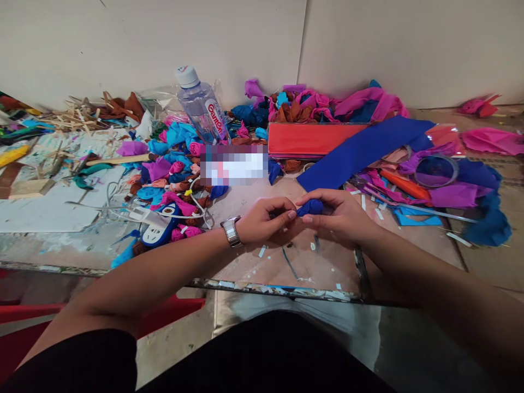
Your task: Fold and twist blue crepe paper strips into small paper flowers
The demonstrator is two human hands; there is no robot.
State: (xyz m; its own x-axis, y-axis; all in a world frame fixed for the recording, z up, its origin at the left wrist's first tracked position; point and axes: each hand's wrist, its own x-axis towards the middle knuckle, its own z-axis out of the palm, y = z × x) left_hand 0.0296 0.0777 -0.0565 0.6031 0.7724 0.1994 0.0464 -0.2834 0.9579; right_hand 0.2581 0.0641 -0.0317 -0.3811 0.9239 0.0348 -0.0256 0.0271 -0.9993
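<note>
A small rolled piece of dark blue crepe paper (311, 208) is held between both hands above the table's front part. My left hand (268, 219), with a metal watch on the wrist, pinches its left end with thumb and index finger. My right hand (341, 214) wraps its fingers and thumb round the right end. Just behind the hands, a long dark blue paper strip (364, 150) lies slantwise over a red flat pack (315, 140). A pixelated patch covers an object to the left of the pack.
A clear bottle (202, 106) with a white cap stands behind crumpled paper pieces. A blue and white power strip (160, 225) with cables lies at the left. At the right are a tape roll (436, 170), orange cutter (405, 184) and purple paper. Wooden sticks (82, 114) lie back left.
</note>
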